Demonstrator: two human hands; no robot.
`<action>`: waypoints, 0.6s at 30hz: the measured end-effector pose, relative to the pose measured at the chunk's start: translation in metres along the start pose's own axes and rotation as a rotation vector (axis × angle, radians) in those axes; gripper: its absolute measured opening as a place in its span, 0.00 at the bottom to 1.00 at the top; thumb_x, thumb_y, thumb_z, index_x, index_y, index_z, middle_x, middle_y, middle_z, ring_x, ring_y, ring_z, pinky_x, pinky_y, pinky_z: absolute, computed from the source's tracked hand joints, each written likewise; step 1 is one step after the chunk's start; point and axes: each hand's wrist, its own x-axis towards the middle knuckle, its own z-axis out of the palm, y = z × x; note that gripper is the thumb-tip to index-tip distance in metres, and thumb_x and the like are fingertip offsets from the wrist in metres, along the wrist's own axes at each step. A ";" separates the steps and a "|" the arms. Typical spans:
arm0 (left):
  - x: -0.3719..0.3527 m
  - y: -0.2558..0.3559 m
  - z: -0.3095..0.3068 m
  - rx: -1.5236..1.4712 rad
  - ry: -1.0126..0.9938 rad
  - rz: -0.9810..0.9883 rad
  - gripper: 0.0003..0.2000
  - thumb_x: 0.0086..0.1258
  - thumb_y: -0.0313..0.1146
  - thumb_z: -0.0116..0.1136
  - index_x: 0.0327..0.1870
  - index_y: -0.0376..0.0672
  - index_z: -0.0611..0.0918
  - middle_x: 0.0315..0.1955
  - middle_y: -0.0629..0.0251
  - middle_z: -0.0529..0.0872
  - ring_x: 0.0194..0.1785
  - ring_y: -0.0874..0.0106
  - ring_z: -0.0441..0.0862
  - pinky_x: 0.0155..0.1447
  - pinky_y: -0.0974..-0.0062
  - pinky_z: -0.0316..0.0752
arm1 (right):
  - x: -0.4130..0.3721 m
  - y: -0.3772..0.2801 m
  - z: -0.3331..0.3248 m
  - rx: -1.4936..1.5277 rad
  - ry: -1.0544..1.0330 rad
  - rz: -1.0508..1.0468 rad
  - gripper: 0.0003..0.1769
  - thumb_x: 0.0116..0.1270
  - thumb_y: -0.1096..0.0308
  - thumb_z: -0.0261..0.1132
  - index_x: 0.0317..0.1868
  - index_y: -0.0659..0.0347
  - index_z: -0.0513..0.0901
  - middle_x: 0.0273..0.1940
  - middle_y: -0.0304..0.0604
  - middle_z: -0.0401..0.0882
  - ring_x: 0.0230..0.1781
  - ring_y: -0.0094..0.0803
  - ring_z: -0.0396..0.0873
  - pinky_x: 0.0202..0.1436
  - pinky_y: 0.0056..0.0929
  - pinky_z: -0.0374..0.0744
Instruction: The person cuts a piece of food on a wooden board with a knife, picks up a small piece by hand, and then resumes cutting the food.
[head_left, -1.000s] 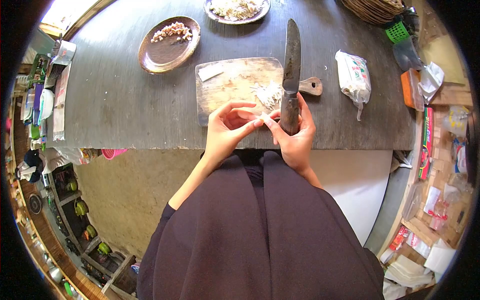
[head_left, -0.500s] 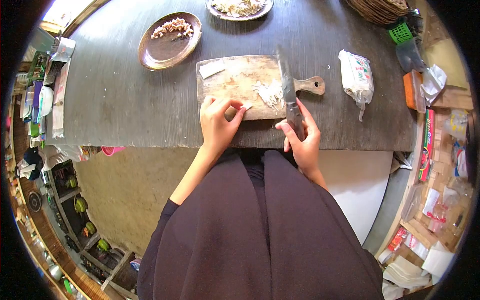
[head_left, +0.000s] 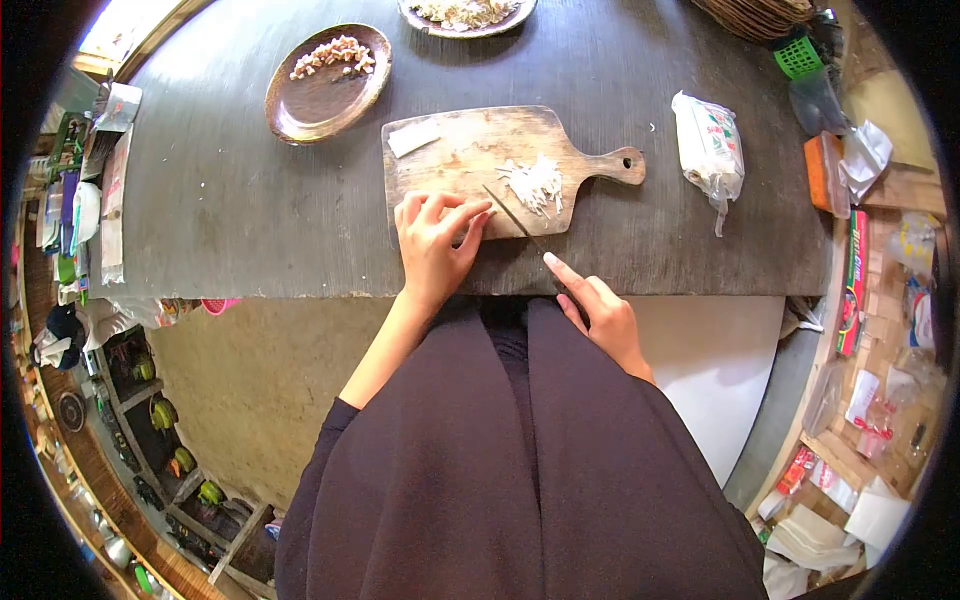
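Observation:
A wooden cutting board (head_left: 470, 160) lies near the table's front edge, its handle toward the right. My left hand (head_left: 435, 245) rests at the board's front left, fingertips pinched on a small white piece (head_left: 490, 211). In my right hand (head_left: 602, 318) is a knife (head_left: 516, 213), index finger stretched along it. Its blade slants across the board just right of my left fingertips, thin edge-on. Thin white strips (head_left: 535, 186) lie in a loose pile right of the blade. A flat white block (head_left: 413, 138) sits at the board's far left corner.
A brown plate (head_left: 320, 105) with small diced pieces stands at the back left. Beyond the board is another plate (head_left: 465, 31) of pale shreds. To the right lie a plastic packet (head_left: 710, 150), an orange sponge (head_left: 826, 175) and a green basket (head_left: 797, 58).
My right hand has brought the knife from over the white strips leftward and down, beside my left fingertips. My left hand stays pinched in about the same place.

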 end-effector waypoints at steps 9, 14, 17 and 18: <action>-0.001 -0.003 0.001 0.004 -0.005 0.019 0.09 0.60 0.31 0.77 0.40 0.54 0.93 0.34 0.71 0.84 0.46 0.64 0.79 0.56 0.62 0.69 | -0.008 -0.002 0.010 -0.050 0.014 0.004 0.31 0.72 0.70 0.70 0.73 0.36 0.79 0.32 0.44 0.76 0.26 0.46 0.81 0.34 0.43 0.81; -0.002 -0.004 0.001 0.008 -0.017 0.016 0.09 0.59 0.31 0.77 0.41 0.54 0.92 0.33 0.71 0.83 0.45 0.64 0.78 0.55 0.62 0.69 | -0.009 -0.003 0.010 -0.074 0.017 0.012 0.32 0.71 0.69 0.70 0.73 0.35 0.79 0.31 0.43 0.75 0.26 0.44 0.81 0.33 0.43 0.81; -0.002 -0.005 0.002 -0.004 -0.014 0.019 0.09 0.59 0.30 0.77 0.41 0.54 0.92 0.32 0.71 0.83 0.45 0.64 0.78 0.55 0.62 0.69 | -0.011 0.000 0.013 -0.160 0.046 -0.034 0.34 0.73 0.61 0.69 0.77 0.25 0.74 0.31 0.38 0.72 0.21 0.40 0.81 0.27 0.41 0.83; -0.003 -0.005 0.002 -0.014 -0.011 0.022 0.10 0.59 0.30 0.77 0.41 0.54 0.92 0.32 0.70 0.82 0.45 0.64 0.78 0.55 0.62 0.69 | -0.011 -0.001 0.013 -0.177 0.043 -0.034 0.34 0.73 0.60 0.69 0.77 0.24 0.74 0.31 0.39 0.71 0.21 0.40 0.81 0.26 0.42 0.83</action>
